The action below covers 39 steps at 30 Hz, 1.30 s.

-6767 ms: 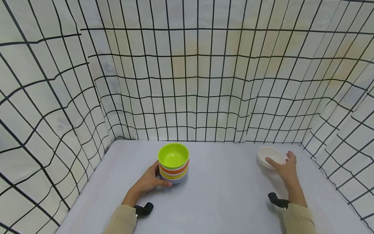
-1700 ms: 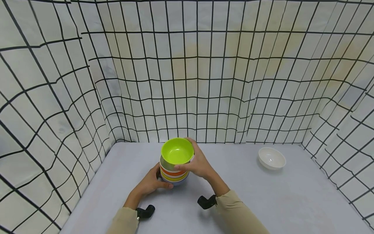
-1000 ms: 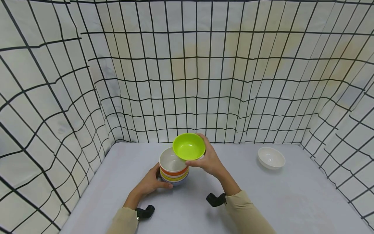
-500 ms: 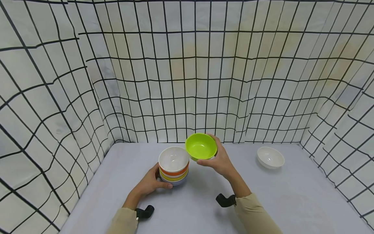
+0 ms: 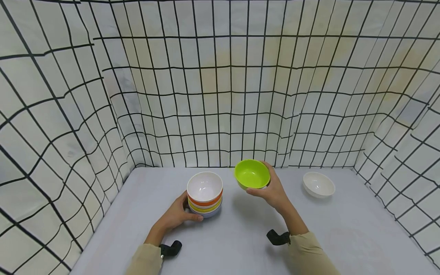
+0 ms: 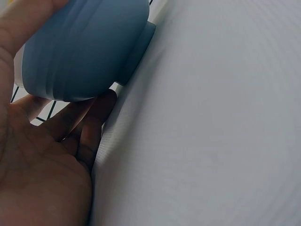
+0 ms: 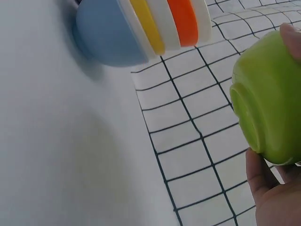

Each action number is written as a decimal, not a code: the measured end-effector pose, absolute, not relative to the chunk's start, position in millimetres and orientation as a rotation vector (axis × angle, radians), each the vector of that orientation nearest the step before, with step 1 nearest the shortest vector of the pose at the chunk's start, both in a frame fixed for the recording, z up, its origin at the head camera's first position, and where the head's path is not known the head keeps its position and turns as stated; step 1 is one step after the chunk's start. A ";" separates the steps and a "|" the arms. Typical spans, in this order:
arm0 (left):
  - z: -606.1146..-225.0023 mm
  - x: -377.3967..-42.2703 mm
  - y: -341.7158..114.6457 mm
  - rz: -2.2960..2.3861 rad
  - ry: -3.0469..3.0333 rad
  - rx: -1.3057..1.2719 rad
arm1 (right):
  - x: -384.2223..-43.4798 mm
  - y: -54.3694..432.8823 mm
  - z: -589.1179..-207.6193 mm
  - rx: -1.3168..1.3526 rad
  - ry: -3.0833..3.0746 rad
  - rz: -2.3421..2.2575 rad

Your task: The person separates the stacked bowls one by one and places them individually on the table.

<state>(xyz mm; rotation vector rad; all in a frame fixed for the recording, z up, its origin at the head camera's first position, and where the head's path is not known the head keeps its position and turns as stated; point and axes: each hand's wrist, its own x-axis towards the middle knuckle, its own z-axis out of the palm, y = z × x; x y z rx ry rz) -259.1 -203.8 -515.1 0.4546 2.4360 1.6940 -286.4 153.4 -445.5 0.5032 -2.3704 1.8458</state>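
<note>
My right hand (image 5: 275, 191) holds a lime green bowl (image 5: 252, 174) in the air, thumb at the near side and fingers round the far side. Its green underside and foot ring show in the right wrist view. To its left stands a stack of nested bowls, with a white-lined bowl (image 5: 205, 187) on top. Orange, white and yellow bands show below it, and a blue bowl (image 7: 110, 35) is at the bottom. My left hand (image 5: 177, 212) grips the stack low on its left side, thumb in front. In the left wrist view the fingers reach round the blue bowl (image 6: 87, 52).
A single white bowl (image 5: 319, 185) stands at the back right of the white-covered table (image 5: 227, 248). White cloth walls with a black grid (image 5: 223, 84) rise behind and on both sides. Black wrist cameras (image 5: 278, 237) sit at both cuffs.
My right hand left the white bowl, took the green bowl off the top of the stack and carried it right. The white-lined bowl beneath is now exposed. My left hand stays on the stack.
</note>
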 end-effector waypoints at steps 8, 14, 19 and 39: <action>-514.5 -259.2 -202.9 1.679 2.446 0.424 | -292.3 176.7 -460.1 0.407 -2.406 1.826; -515.1 -259.1 -202.2 1.677 2.444 0.416 | -295.3 191.8 -465.4 0.323 -2.432 1.779; -514.0 -258.2 -201.6 1.680 2.438 0.411 | -297.2 205.6 -469.2 0.219 -2.483 1.719; -513.4 -257.9 -202.1 1.696 2.430 0.391 | -306.6 235.8 -486.5 -0.032 -2.485 1.791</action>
